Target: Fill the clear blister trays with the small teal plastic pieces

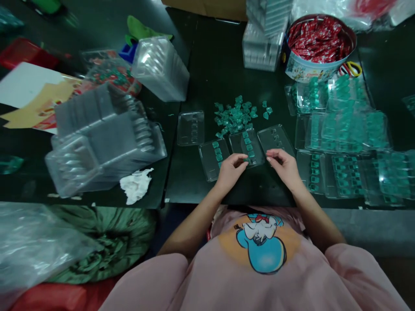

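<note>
My left hand (231,171) pinches a small green translucent piece (246,160) at the near end of the middle clear plastic tray (238,149), which holds a row of similar pieces. My right hand (284,167) has thumb and forefinger drawn together by the lower left of another clear tray (282,137); whatever is between those fingertips is too small to make out. To the left, a third tray (207,162) holds a green row partly covered by my left hand. Behind the trays lies a loose heap of green pieces (236,115).
Filled trays (348,129) are stacked at right. Nested plastic trays (103,138) and a crumpled tissue (136,185) lie at left. A single tray (190,128) sits left of the heap. A round tin (306,71) of red packets and scissors (352,69) stand at back right.
</note>
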Available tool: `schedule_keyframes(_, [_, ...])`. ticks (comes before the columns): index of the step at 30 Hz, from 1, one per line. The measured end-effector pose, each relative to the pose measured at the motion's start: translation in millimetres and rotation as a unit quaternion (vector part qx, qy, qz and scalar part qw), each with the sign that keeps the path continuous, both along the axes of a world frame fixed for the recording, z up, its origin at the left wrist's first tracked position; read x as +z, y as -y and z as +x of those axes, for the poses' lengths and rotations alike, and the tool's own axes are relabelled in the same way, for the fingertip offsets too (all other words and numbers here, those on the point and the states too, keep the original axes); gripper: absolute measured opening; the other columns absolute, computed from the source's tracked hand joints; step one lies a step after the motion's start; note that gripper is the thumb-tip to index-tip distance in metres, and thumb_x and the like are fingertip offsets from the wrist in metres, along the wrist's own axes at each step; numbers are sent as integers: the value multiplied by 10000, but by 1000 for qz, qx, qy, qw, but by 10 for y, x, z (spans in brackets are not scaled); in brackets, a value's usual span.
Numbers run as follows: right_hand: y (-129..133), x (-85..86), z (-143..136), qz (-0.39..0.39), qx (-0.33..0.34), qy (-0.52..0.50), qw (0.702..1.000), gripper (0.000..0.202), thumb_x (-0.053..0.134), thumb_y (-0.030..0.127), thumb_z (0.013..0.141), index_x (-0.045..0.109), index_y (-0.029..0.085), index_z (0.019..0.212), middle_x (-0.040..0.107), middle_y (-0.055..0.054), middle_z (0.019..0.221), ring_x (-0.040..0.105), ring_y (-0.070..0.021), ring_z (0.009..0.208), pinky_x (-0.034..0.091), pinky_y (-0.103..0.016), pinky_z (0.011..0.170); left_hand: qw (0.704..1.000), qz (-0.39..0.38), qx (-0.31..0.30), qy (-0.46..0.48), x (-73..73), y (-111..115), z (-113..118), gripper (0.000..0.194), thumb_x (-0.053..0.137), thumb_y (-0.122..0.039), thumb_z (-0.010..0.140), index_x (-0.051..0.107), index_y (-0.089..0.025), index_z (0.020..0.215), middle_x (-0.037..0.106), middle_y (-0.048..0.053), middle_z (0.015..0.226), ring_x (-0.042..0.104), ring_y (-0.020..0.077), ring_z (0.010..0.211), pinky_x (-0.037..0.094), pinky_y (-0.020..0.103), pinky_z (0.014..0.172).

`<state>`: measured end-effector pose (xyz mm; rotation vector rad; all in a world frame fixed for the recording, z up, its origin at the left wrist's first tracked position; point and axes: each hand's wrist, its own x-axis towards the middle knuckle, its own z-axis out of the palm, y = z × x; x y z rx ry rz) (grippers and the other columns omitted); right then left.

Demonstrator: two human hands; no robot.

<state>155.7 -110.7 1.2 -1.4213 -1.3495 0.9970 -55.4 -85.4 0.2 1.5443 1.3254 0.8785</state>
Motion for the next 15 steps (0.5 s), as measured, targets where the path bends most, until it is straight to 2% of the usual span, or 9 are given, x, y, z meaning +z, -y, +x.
schedule_keyframes(3, [-5, -42, 114, -13, -12, -4, 1000, 209, 631, 342, 870, 694, 218, 1026, 730, -57, 1006, 682, -193, 912, 533, -342, 824, 995, 45, -32, -81, -2, -38, 7, 153, 681, -176, 785, 695, -198, 936, 711, 23, 906, 641, 142, 771, 529, 274, 753])
schedule_keyframes(6, [17, -58, 106, -17, 2, -6, 1000, 204, 627, 334, 872, 698, 217, 1023, 735, -56, 1001, 687, -193, 909, 534, -338, 824, 989, 78, -55, -115, 22, -52, 52, 116, 679, -188, 807, 694, -202, 921, 714, 24, 890, 640, 147, 777, 525, 281, 767])
schedule_keyframes(9, [40, -64, 59, -15, 22, 0, 1000, 197, 621, 338, 874, 704, 220, 1007, 737, -50, 997, 689, -192, 910, 539, -335, 818, 991, 81, -60, -91, 9, -52, 71, 93, 648, -226, 849, 674, -195, 932, 702, 27, 886, 636, 138, 752, 515, 265, 730])
schedule_keyframes(12, [39, -78, 59, -9, 24, 3, 1000, 194, 618, 337, 875, 708, 221, 1002, 740, -45, 980, 690, -191, 897, 540, -331, 804, 997, 49, -43, -51, -35, -56, 40, 125, 669, -257, 842, 637, -190, 942, 662, -7, 810, 604, 106, 655, 478, 218, 625])
schedule_keyframes(15, [21, -91, 113, -9, 15, -6, 1000, 194, 620, 326, 876, 706, 220, 1015, 741, -40, 978, 691, -184, 893, 540, -329, 816, 995, 64, -35, -61, -63, -75, 0, 144, 724, -273, 810, 660, -185, 904, 648, -13, 782, 586, 100, 636, 468, 210, 600])
